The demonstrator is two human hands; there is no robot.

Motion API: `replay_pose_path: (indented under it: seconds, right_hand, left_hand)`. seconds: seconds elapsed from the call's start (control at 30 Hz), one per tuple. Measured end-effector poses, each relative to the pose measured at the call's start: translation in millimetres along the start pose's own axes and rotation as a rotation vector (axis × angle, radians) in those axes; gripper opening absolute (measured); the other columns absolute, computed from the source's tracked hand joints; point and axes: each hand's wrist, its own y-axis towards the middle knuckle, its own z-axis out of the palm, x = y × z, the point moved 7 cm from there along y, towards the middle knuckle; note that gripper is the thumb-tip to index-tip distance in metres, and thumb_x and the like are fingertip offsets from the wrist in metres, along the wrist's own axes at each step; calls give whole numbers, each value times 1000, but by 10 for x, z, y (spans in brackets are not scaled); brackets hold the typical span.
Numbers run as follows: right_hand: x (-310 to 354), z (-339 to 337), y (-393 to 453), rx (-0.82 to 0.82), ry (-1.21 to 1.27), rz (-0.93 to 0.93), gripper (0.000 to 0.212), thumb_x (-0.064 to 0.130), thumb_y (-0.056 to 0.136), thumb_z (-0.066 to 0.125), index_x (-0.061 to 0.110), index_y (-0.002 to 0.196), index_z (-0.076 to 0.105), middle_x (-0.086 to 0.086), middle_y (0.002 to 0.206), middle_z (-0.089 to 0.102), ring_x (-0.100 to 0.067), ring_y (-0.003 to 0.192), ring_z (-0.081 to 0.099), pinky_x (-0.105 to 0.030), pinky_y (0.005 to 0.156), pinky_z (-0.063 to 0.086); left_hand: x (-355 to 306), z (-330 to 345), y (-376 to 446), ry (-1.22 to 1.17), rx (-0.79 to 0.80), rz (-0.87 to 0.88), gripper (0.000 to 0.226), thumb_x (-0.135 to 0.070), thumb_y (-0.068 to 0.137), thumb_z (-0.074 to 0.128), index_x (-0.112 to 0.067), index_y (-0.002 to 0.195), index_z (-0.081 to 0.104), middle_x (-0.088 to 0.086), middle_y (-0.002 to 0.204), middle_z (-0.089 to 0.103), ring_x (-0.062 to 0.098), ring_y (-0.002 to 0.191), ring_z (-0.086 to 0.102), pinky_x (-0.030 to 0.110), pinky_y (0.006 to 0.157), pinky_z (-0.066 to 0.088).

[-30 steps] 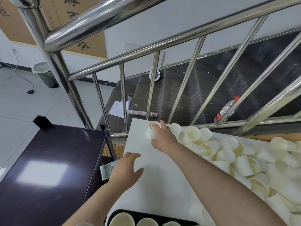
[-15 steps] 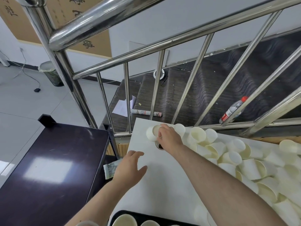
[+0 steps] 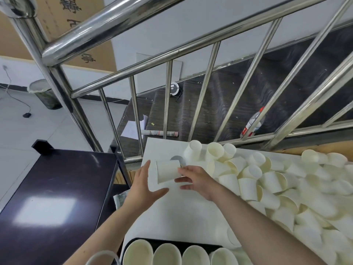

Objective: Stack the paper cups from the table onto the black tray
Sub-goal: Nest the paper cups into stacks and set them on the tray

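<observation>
The right hand (image 3: 198, 180) pinches a paper cup (image 3: 168, 172) by its base, the cup lying sideways above the white table (image 3: 172, 217); the left hand (image 3: 142, 185) is spread wide just beside its mouth, whether touching I cannot tell. Loose cups (image 3: 286, 188) heap to the right; the black tray (image 3: 175, 242) at the near edge holds upright cups (image 3: 167, 255)

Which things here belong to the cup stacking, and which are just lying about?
Job:
held paper cup
right hand
left hand
loose cup pile
black tray
cups on the tray

Lying about:
bottle
rolled paper
paper sheet
waste bin
dark side table
</observation>
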Motion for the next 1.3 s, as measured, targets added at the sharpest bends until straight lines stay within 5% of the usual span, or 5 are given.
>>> replay_pose_path:
  seconds: [0.33, 0.53, 0.67, 0.9, 1.3]
  right_hand:
    - [-357, -153, -454, 94, 192, 87, 27, 30, 96, 58, 8, 112, 61, -6, 103, 70, -22, 98, 67, -37, 83, 53]
    - [-338, -507, -392, -294, -199, -16, 16, 28, 92, 63, 13, 99, 65, -1, 102, 70, -10, 80, 65, -23, 67, 49]
    - [-96, -651, -271, -481, -710, -153, 23, 29, 93, 60, 17, 112, 64, 4, 110, 61, -13, 92, 60, -25, 82, 47]
    - [366, -541, 99, -463, -1201, -236, 42, 30, 96, 53, 17, 135, 46, -1, 139, 37, -20, 124, 43, -36, 88, 48]
    - [575, -530, 797, -379, -1366, -125, 55, 20, 98, 50, 19, 148, 27, -4, 162, 3, -29, 145, 13, -40, 97, 43]
  left_hand:
    - [-254, 194, -201, -129, 59, 104, 75, -24, 74, 80, -35, 135, 39, -11, 128, 46, 8, 108, 52, 32, 74, 58]
    - [-223, 228, -192, 440, 71, 90, 81, -34, 81, 68, -31, 148, 23, -2, 135, 37, 18, 125, 37, 30, 92, 45]
    - [-163, 314, -149, 635, 137, 79, 80, -31, 83, 63, -29, 149, 16, -1, 135, 32, 20, 126, 33, 29, 87, 46]
    - [-6, 440, -100, 656, 244, 99, 81, -32, 83, 63, -30, 149, 16, -3, 141, 30, 20, 127, 33, 30, 93, 45]
    - [66, 378, -39, 492, 240, 160, 87, -54, 76, 66, -35, 147, 19, -10, 145, 25, 13, 134, 27, 29, 101, 40]
